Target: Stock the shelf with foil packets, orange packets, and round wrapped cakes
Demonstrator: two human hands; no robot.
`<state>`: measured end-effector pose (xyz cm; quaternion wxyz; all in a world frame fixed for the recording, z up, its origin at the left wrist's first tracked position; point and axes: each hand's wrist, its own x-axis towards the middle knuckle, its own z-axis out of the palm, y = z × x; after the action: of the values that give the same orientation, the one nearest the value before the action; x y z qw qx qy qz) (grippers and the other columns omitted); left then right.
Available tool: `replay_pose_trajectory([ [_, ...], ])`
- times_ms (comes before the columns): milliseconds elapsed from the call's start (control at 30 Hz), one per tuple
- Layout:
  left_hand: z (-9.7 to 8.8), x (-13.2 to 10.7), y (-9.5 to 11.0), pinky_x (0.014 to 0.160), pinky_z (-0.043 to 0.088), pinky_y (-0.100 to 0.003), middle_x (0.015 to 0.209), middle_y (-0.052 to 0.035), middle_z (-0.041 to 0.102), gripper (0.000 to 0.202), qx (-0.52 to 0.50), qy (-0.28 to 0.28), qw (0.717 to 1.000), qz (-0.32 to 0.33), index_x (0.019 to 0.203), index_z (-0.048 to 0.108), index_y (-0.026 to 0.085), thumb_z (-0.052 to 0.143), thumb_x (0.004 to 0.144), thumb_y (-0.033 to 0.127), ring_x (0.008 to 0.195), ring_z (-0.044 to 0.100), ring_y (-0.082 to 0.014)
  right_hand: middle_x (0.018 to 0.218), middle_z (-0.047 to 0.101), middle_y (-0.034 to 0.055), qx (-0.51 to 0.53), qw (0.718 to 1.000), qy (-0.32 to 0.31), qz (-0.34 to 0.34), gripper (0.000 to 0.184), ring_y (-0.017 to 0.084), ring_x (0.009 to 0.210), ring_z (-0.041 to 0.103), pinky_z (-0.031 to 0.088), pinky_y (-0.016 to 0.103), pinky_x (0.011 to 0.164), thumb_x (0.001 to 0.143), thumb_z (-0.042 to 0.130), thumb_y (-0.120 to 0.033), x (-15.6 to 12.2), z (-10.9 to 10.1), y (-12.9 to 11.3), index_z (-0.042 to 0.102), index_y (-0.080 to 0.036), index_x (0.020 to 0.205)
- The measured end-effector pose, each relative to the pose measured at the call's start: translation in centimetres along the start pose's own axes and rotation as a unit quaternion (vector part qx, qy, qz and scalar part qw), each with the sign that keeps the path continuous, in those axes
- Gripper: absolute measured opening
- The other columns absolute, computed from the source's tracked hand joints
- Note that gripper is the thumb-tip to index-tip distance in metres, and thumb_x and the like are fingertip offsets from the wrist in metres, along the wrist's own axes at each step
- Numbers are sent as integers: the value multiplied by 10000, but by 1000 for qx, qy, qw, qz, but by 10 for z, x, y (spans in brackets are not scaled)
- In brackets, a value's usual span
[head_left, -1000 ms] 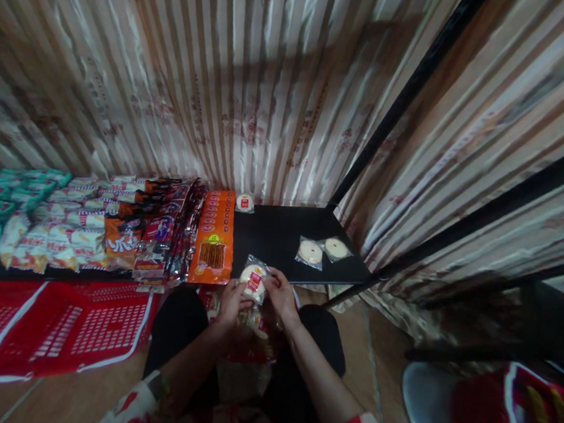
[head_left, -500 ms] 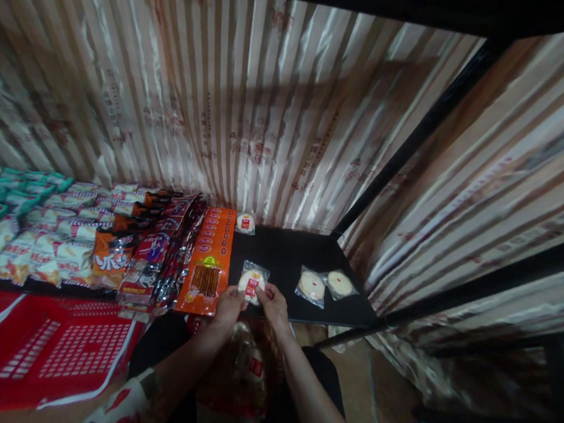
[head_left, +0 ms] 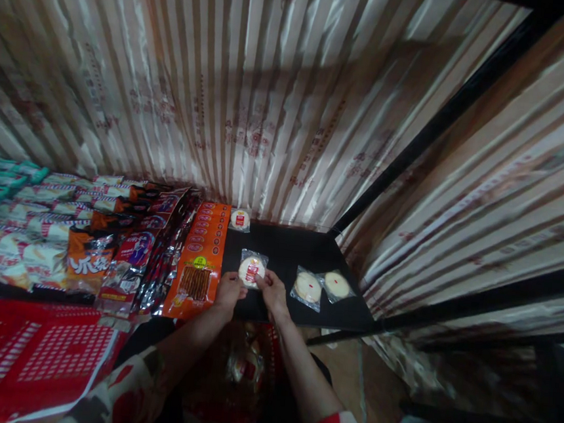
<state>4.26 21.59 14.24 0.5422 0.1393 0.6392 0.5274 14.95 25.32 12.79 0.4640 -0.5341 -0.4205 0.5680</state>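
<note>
My left hand (head_left: pixel 229 290) and my right hand (head_left: pixel 269 288) pinch the near corners of a clear-wrapped round white cake with a red label (head_left: pixel 252 269), which lies on or just above the black shelf (head_left: pixel 298 252). A matching cake (head_left: pixel 240 220) lies at the shelf's back edge. Two more wrapped cakes (head_left: pixel 307 287) (head_left: pixel 337 285) lie side by side to the right. In my lap sits a red bag of more cakes (head_left: pixel 244 369).
Orange snack packets (head_left: pixel 200 257) lie in a row left of the cakes, then dark, red and white snack bags (head_left: pixel 86 240). Red plastic baskets (head_left: pixel 32 354) lie flat at lower left. Striped curtain (head_left: pixel 253 90) backs the shelf; black frame bars (head_left: pixel 448 114) rise at right.
Both hands have carried the wrapped cake up from my lap and forward onto the black shelf. The view has tilted and shifted with my head.
</note>
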Motion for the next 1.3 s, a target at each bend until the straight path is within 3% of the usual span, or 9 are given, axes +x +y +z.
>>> replay_pose_trajectory([
  [167, 1, 19, 6, 527, 433, -197, 627, 5, 585, 94, 67, 3, 997, 39, 748, 568, 171, 566, 690, 97, 579, 583, -116, 660, 675, 4, -24, 1000, -4, -5, 370, 173, 634, 621, 478, 276, 625, 522, 739, -403, 16, 5, -3, 640, -187, 806],
  [300, 7, 39, 10, 664, 467, -244, 691, -32, 638, 144, 66, 36, 995, 66, 703, 570, 203, 612, 620, 93, 814, 634, -191, 660, 674, 3, -23, 1000, -12, -7, 338, 173, 640, 624, 482, 275, 634, 535, 732, -380, 32, 11, -6, 650, -193, 805],
  [467, 17, 52, 21, 837, 434, -289, 849, -82, 665, 203, 85, 67, 987, 122, 715, 564, 204, 621, 585, 59, 1005, 593, -239, 693, 676, 0, -88, 995, 33, -39, 274, 161, 656, 609, 468, 258, 625, 558, 700, -328, 59, 15, -2, 666, -198, 797],
  [633, 27, 59, 33, 927, 376, -339, 864, -120, 644, 233, 126, 89, 977, 149, 639, 521, 195, 609, 544, 2, 1073, 554, -287, 717, 670, 5, -146, 987, 45, -54, 259, 158, 656, 597, 457, 258, 617, 581, 663, -317, 83, 20, 3, 675, -195, 810],
  [833, 32, 78, 37, 841, 416, -332, 723, -83, 583, 222, 156, 61, 968, 188, 545, 456, 207, 644, 611, 109, 957, 586, -282, 698, 673, -10, -160, 985, 21, -62, 214, 147, 628, 595, 457, 249, 600, 601, 629, -285, 105, 34, -2, 680, -202, 792],
  [1067, 38, 94, 40, 917, 389, -335, 865, -96, 578, 199, 108, 71, 970, 206, 638, 496, 186, 572, 591, 8, 1068, 541, -272, 692, 688, -27, -210, 974, 24, -81, 195, 151, 648, 609, 473, 252, 616, 591, 633, -295, 134, 45, 0, 702, -241, 766],
  [1300, 40, 103, 48, 1062, 261, -324, 1101, -109, 582, 321, 16, 69, 977, 202, 703, 533, 185, 531, 519, -78, 1259, 403, -257, 676, 668, -36, -233, 969, 16, -80, 171, 144, 629, 587, 451, 257, 639, 597, 632, -288, 156, 57, -3, 701, -251, 749],
])
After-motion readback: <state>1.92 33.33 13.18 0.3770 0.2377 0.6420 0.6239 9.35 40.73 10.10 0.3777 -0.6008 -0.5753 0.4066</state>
